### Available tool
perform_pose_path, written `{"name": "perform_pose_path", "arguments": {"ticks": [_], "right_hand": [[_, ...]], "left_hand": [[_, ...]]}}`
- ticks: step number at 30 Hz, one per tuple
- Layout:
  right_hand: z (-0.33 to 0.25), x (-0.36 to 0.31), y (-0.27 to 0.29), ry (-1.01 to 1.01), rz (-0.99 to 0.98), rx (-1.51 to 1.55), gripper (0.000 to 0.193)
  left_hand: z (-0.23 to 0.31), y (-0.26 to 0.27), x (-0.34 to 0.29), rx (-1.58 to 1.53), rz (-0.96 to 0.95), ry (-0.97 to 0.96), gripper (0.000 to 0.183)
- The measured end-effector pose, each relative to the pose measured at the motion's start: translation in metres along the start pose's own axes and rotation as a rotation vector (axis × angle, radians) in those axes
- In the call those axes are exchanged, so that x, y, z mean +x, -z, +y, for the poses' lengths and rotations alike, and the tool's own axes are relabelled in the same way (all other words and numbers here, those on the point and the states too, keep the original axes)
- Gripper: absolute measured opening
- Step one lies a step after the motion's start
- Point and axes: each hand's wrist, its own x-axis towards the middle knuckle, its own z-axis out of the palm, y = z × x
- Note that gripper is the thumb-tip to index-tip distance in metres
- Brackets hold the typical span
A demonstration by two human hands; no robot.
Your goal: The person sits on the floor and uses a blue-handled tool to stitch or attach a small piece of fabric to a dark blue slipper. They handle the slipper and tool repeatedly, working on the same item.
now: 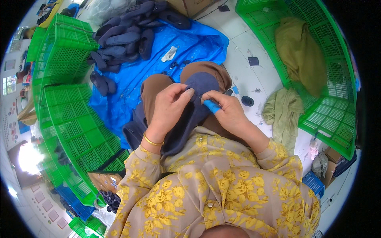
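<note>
A navy felt slipper (203, 82) lies across my knees, its rounded toe pointing away from me. My left hand (172, 105) pinches the slipper's edge between thumb and fingers. Close beside it, my right hand (226, 109) is closed in a pinch on a thin, dark, needle-like piece (199, 97) at the slipper's opening. Blue tape (212, 106) wraps one finger of that hand. More navy slippers (135, 126) rest on my lap under my left wrist, partly hidden by my arm.
A pile of navy slippers (123, 38) sits on a blue plastic sheet (178, 43) ahead-left. Green crates (71, 127) line the left. At right, another green crate (327, 115) holds olive cloth (299, 51); a pale green cloth (283, 109) hangs over its edge. A dark thread spool (247, 100) lies on the floor.
</note>
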Motion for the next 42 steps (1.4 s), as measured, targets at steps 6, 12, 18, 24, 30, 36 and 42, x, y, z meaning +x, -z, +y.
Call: {"name": "perform_pose_path", "arguments": {"ticks": [6, 12, 18, 24, 30, 36, 42], "right_hand": [[0.0, 0.0, -0.007, 0.034, 0.066, -0.037, 0.027], [0.002, -0.002, -0.006, 0.087, 0.067, -0.097, 0.03], [-0.005, -0.007, -0.005, 0.015, 0.035, -0.146, 0.035], [-0.008, -0.008, -0.015, 0.045, 0.122, -0.178, 0.037], [0.0, -0.003, -0.022, 0.018, 0.141, -0.156, 0.032], [0.003, -0.002, -0.022, -0.008, 0.085, -0.199, 0.042], [-0.004, 0.0, -0.024, 0.015, 0.079, -0.142, 0.046]], "left_hand": [[-0.004, 0.001, 0.0, -0.048, -0.069, 0.094, 0.019], [-0.001, 0.002, 0.003, -0.127, -0.128, 0.155, 0.019], [0.002, 0.002, 0.001, -0.254, -0.145, 0.211, 0.017], [-0.001, 0.001, 0.002, -0.258, -0.124, 0.251, 0.016], [-0.004, 0.0, 0.002, -0.27, -0.131, 0.251, 0.016], [-0.007, -0.002, 0.0, -0.276, -0.132, 0.247, 0.016], [-0.004, -0.007, -0.003, -0.282, -0.126, 0.22, 0.016]]}}
